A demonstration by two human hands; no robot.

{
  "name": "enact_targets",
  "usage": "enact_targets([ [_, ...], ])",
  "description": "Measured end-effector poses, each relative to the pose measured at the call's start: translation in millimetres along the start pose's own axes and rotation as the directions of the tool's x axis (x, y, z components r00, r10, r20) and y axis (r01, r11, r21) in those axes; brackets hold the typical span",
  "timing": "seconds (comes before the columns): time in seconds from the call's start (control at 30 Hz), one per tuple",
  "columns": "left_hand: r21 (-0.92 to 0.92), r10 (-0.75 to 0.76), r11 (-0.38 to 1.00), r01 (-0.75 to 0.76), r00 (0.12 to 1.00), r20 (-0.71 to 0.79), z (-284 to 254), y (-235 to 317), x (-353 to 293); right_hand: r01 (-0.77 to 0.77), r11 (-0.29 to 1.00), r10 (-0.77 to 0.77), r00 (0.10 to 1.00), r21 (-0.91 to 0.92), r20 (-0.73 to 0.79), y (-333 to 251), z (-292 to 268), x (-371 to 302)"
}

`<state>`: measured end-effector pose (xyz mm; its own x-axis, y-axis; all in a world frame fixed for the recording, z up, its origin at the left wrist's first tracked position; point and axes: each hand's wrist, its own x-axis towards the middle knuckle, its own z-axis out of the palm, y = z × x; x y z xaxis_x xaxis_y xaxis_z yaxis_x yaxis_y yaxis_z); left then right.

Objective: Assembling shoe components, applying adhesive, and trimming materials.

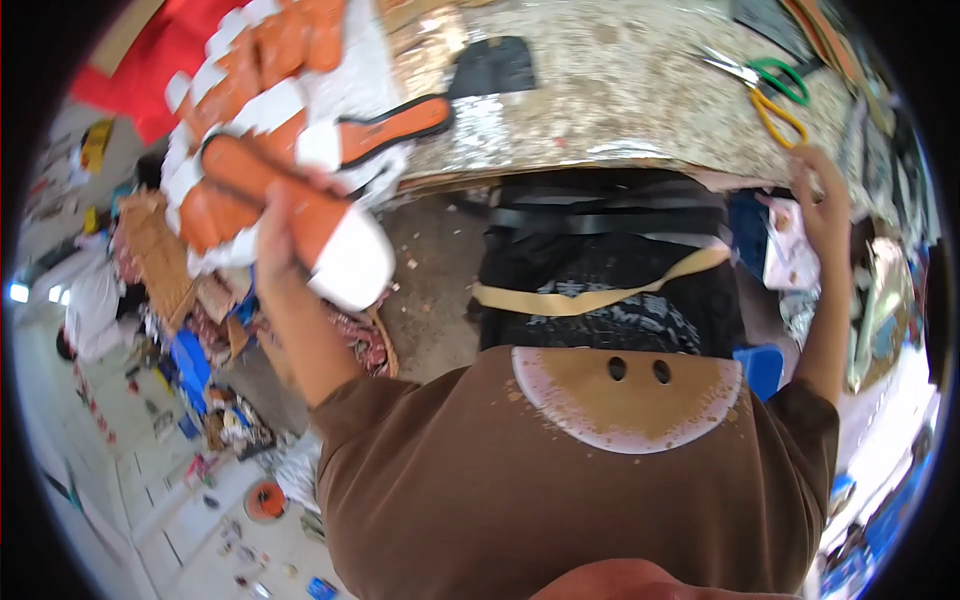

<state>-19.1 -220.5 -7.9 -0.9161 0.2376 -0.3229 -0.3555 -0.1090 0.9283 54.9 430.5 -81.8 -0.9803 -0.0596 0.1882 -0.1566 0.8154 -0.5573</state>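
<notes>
My left hand (pixel 282 225) is closed around a shoe insole (pixel 335 235), orange with a white end and a dark rim, held tilted above the left side of the worktable. Under and behind it, several similar orange and white insoles (pixel 262 55) lie in overlapping rows. Another dark-edged insole (pixel 395 130) rests near the table's front edge. My right hand (pixel 822 190) is at the table's right front edge, fingers loosely curled and apart, with nothing visible in it. Just beyond its fingertips lie scissors (pixel 765 88) with one green and one yellow handle.
The worktable (pixel 600 110) has a worn, shiny surface. A black flat piece (pixel 492 66) lies on it. A dark apron with a tan strap (pixel 600 298) covers my lap. Strips of material (pixel 840 45) lie at the far right, and scraps and an orange round object (pixel 265 500) litter the floor.
</notes>
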Motion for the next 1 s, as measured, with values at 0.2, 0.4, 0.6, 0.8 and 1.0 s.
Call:
enact_targets([
  [0.2,-0.015,0.142,0.990,-0.141,0.973,0.182,77.1,5.2,15.7,0.080,0.896,-0.014,0.988,-0.437,0.153,64.3,9.1,77.4],
  [0.4,0.084,0.210,0.973,-0.215,0.976,0.058,90.9,8.6,2.9,0.043,0.893,0.008,0.994,-0.447,0.112,34.4,16.5,85.2],
  [0.6,0.108,0.258,0.959,-0.262,0.965,0.048,98.8,1.6,12.2,0.005,0.925,0.036,0.994,-0.381,0.099,6.2,14.6,59.8],
  [0.8,0.485,0.522,0.751,-0.448,0.853,-0.022,118.7,-8.2,11.1,-0.186,0.619,-0.260,0.869,0.763,0.422,-193.2,75.7,14.0],
  [1.0,0.757,0.812,0.268,-0.596,0.562,0.154,154.2,-28.7,13.2,-0.378,0.642,-0.317,0.661,0.667,0.680,-233.2,121.2,-0.9],
])
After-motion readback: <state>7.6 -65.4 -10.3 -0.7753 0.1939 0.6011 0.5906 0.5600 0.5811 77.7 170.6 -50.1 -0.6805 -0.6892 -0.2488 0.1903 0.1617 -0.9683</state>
